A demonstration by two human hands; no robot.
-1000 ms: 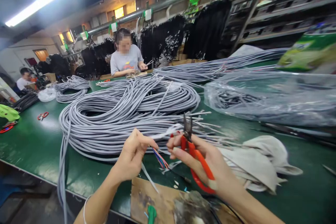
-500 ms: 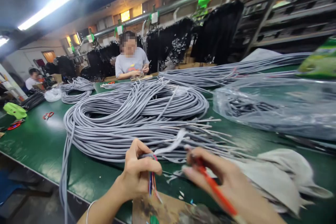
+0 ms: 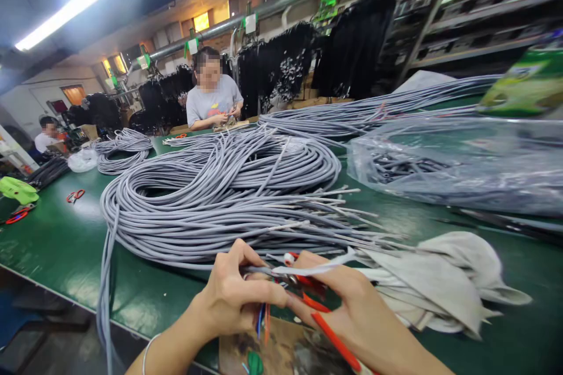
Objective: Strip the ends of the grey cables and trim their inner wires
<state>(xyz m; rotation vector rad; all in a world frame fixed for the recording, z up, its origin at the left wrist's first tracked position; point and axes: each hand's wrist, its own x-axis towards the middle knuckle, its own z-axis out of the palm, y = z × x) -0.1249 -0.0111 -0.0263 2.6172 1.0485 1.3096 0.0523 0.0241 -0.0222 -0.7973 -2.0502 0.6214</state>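
Two hands work just before the coil [image 3: 211,187]: left hand [image 3: 231,302] grip pinches a cable end [image 3: 263,316], right hand [image 3: 352,310] grip wraps red scissors [image 3: 334,340].

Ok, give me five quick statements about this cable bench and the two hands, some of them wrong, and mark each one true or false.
1. The left hand pinches a cable end with coloured wires hanging from it. True.
2. The right hand is empty. False: it holds red-handled cutters.
3. The table has a green top. True.
4. The big cable coil is black. False: it is grey.
5. A person in a grey shirt works at the far side of the table. True.
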